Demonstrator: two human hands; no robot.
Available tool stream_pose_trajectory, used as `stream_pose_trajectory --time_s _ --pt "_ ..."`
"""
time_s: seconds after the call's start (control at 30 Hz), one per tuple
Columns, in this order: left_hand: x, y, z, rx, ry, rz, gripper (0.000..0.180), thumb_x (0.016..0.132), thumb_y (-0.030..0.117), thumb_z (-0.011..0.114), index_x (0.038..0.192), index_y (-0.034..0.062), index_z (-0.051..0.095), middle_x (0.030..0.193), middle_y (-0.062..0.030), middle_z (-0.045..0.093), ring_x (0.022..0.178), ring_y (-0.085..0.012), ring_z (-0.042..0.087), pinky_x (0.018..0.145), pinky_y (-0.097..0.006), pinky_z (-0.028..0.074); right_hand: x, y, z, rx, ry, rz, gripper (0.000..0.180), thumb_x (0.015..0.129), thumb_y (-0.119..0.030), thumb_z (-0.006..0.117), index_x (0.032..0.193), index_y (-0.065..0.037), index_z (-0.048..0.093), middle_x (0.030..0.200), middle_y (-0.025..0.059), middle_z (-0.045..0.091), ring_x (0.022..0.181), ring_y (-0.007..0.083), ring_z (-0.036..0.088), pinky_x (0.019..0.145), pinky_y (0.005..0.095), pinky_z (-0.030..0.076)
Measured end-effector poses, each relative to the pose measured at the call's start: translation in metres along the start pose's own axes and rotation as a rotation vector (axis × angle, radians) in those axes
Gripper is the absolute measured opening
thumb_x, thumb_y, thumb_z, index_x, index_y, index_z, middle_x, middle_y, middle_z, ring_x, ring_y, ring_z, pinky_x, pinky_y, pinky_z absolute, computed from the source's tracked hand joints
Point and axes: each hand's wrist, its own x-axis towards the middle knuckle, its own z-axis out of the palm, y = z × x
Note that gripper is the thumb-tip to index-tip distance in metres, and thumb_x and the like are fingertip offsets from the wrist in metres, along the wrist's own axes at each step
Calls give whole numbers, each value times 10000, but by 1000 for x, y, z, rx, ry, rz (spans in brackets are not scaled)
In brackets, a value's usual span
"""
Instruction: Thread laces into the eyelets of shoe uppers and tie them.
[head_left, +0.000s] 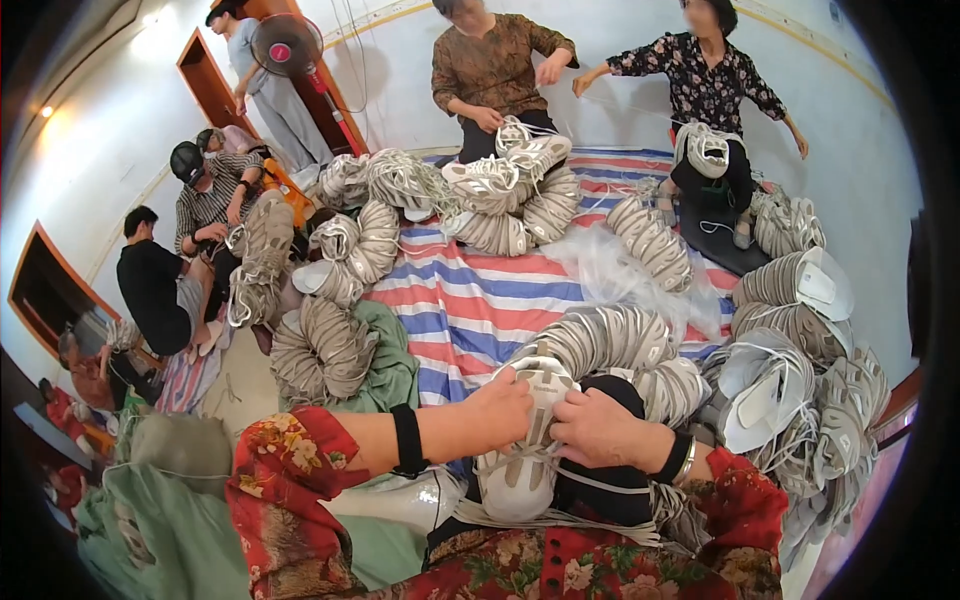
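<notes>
A beige and white shoe upper lies on my lap, toe toward me, with its tongue pointing away. My left hand is closed on the left edge of its opening, fingertips beside the tongue. My right hand has its fingers curled against the opposite edge, by the eyelets; whether it also pinches a lace is hidden. Pale shoelaces trail across the upper and over my dark trouser leg. A loose bunch of laces hangs by my right forearm.
Nested rows of shoe uppers curve just beyond my hands, with more stacks at my right. A striped sheet covers the floor, with clear plastic on it. Green sacks lie at left. Several people sit working around; a standing fan is behind.
</notes>
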Motion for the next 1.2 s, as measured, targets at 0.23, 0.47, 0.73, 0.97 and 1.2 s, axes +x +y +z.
stream_pose_trajectory --time_s 0.23,0.47,0.73,0.97,1.2 --pt "12 -10 3 -151 -159 -26 170 743 306 655 754 148 715 898 -21 621 973 -248 545 860 -410 380 -10 7 12 198 107 28 250 688 -224 732 848 -82 601 905 69 523 930 273 515 706 364 478" --pt "14 12 -16 -8 -300 -216 206 755 234 608 875 114 723 885 -73 665 987 -267 561 860 -460 372 -7 2 10 142 76 15 271 674 -218 744 850 -84 588 951 57 514 983 254 499 714 357 476" --pt "34 -15 2 -556 553 -373 160 833 191 562 842 40 617 741 -103 611 696 -299 587 602 -383 457 -23 14 23 238 143 43 242 666 -179 741 841 -69 615 929 58 512 981 251 494 756 360 479" --pt "44 8 -6 -1296 74 -664 151 854 147 505 880 6 552 736 -167 638 671 -257 638 603 -377 499 -22 10 22 169 149 32 219 676 -191 726 831 -97 604 983 59 531 981 236 494 770 344 425" --pt "64 7 31 -836 33 -292 269 736 196 567 932 23 626 891 -202 647 878 -383 620 753 -441 485 -31 3 25 87 214 70 288 686 -218 713 924 -108 593 995 51 538 1044 252 485 903 422 364"
